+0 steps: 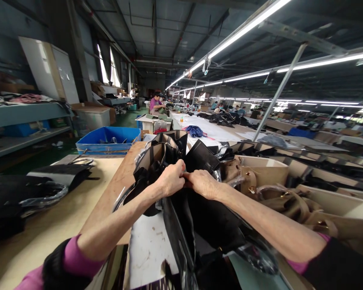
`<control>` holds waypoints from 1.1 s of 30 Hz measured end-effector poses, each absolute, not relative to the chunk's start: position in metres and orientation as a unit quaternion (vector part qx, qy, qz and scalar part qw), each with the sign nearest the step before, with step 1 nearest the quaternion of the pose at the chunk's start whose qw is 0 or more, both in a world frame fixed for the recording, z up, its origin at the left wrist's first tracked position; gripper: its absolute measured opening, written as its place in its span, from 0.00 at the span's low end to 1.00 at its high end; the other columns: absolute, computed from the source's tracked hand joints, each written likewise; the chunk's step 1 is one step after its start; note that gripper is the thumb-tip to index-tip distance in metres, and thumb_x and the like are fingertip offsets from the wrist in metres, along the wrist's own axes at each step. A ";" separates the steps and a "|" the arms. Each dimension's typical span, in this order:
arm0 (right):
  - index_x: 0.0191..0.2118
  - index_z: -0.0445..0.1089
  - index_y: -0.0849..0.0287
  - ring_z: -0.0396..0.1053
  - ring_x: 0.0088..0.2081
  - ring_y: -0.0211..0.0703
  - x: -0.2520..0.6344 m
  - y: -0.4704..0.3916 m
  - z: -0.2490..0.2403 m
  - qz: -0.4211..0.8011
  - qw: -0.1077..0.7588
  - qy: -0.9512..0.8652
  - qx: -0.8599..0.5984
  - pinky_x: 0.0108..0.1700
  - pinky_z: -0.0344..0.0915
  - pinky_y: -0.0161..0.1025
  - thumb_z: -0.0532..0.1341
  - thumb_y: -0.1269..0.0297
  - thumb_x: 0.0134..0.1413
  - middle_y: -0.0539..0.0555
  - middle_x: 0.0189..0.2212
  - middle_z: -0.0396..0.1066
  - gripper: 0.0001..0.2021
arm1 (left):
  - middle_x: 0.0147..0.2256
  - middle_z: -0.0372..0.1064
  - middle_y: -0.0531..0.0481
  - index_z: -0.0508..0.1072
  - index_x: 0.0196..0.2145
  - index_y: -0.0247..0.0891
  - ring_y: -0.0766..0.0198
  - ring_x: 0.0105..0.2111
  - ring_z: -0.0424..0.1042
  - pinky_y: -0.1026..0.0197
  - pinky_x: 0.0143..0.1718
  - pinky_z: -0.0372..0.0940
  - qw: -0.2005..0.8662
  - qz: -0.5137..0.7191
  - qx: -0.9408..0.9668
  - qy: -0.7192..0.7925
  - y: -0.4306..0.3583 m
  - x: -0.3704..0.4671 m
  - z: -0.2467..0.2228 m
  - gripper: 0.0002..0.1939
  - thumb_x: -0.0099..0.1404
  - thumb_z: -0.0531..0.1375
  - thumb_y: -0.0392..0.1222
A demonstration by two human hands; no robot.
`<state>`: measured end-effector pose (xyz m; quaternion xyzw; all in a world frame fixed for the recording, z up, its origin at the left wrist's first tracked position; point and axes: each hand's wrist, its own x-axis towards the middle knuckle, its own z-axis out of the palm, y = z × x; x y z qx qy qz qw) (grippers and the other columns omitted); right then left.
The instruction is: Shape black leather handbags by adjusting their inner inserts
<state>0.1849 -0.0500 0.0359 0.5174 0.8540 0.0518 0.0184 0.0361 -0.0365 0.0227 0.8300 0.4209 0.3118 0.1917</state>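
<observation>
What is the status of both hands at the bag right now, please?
Left hand and right hand pinching black bag together. Tan bags crowd right.

Long factory hall, ceiling strip lights [248, 25], green floor [33, 159], side windows [104, 66]

Left arm: reaches forward from lower left, forearm bare, pink sleeve with a black cuff at the elbow.
Left hand [170, 178]: fist closed, knuckles up, thumb side meeting the other hand.
Right arm: comes in from lower right, forearm bare, dark sleeve over pink.
Right hand [203, 183]: fingers curled and pinched, fingertips touching the left hand.
Hands: together, at centre.
</observation>
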 end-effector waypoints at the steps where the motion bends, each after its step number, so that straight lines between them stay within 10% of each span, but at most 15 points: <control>1: 0.42 0.67 0.56 0.70 0.37 0.48 0.186 -0.052 0.037 0.048 0.018 0.852 0.521 0.35 0.59 0.37 0.50 0.57 0.56 0.56 0.34 0.73 0.13 | 0.24 0.67 0.55 0.61 0.37 0.38 0.64 0.28 0.67 0.65 0.30 0.60 0.212 0.340 0.818 0.412 -0.042 0.032 0.024 0.15 0.50 0.53 0.29; 7: 0.32 0.69 0.59 0.69 0.37 0.46 0.215 -0.064 0.041 0.033 -0.003 0.808 0.588 0.33 0.56 0.36 0.49 0.68 0.53 0.57 0.31 0.72 0.12 | 0.42 0.68 0.49 0.62 0.41 0.40 0.62 0.44 0.66 0.61 0.47 0.61 0.277 0.475 0.703 0.452 -0.125 0.001 0.007 0.10 0.62 0.51 0.43; 14: 0.33 0.69 0.61 0.66 0.26 0.38 0.246 -0.069 0.043 -0.045 -0.003 0.757 0.652 0.24 0.52 0.31 0.53 0.67 0.47 0.53 0.25 0.70 0.09 | 0.54 0.58 0.41 0.53 0.56 0.39 0.51 0.54 0.58 0.52 0.53 0.57 0.275 0.382 0.720 0.510 -0.198 0.006 -0.051 0.36 0.53 0.58 0.55; 28: 0.31 0.68 0.62 0.66 0.19 0.39 0.277 -0.097 0.042 -0.085 0.041 0.666 0.740 0.24 0.54 0.34 0.50 0.64 0.51 0.56 0.23 0.69 0.11 | 0.24 0.68 0.53 0.71 0.28 0.32 0.62 0.28 0.66 0.66 0.28 0.59 0.450 0.319 0.702 0.450 -0.126 -0.023 -0.026 0.09 0.51 0.54 0.38; 33: 0.34 0.69 0.59 0.71 0.34 0.50 0.273 -0.114 0.035 0.013 0.070 0.662 0.746 0.31 0.59 0.39 0.51 0.62 0.54 0.59 0.30 0.71 0.12 | 0.25 0.69 0.54 0.73 0.29 0.32 0.62 0.30 0.66 0.66 0.32 0.60 0.510 0.306 0.699 0.397 -0.108 -0.030 -0.028 0.09 0.50 0.56 0.38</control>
